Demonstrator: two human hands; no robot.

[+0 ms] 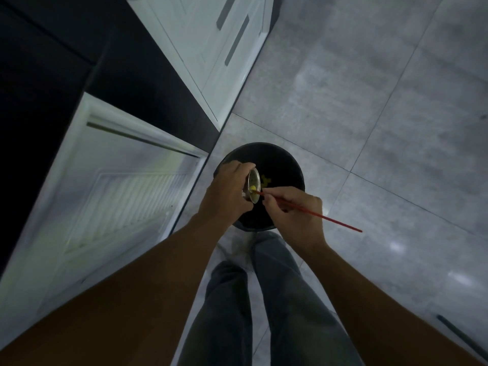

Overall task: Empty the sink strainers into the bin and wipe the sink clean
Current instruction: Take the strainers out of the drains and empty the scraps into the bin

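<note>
A round black bin (280, 165) stands on the floor right in front of my feet. My left hand (227, 191) grips a small metal sink strainer (254, 187), tipped on its side over the bin's opening. Yellow food scraps sit inside the strainer. My right hand (293, 210) pinches a thin red stick (330, 220) whose tip pokes into the scraps in the strainer. More yellow bits (265, 180) lie inside the bin. The sink is out of view.
White cabinet doors (113, 196) run along the left, under a dark countertop (39, 75). More white doors (211, 48) stand farther back. Grey floor tiles (369, 101) spread to the right. My legs in grey trousers (264, 299) are below the bin.
</note>
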